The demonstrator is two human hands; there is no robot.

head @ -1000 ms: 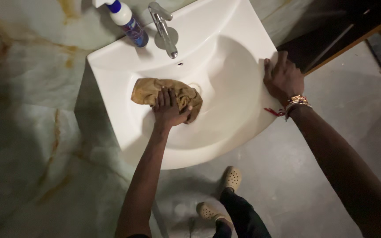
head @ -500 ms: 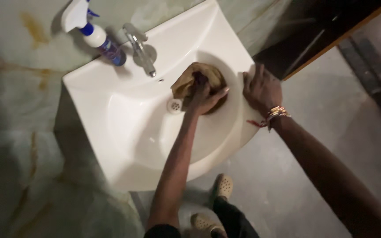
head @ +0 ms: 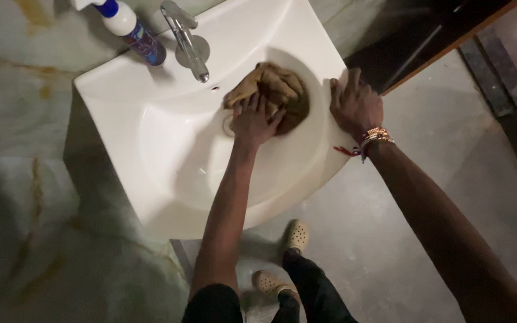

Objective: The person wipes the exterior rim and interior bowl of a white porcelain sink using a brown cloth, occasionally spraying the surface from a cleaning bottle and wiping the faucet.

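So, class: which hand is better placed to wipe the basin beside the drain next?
Probably the left hand: it presses the brown cloth inside the sink, while the right hand rests on the rim.

Basin's (head: pixel 169 149) near half lies open (tap (head: pixel 188 39), spray bottle (head: pixel 133 30) crowd the back).
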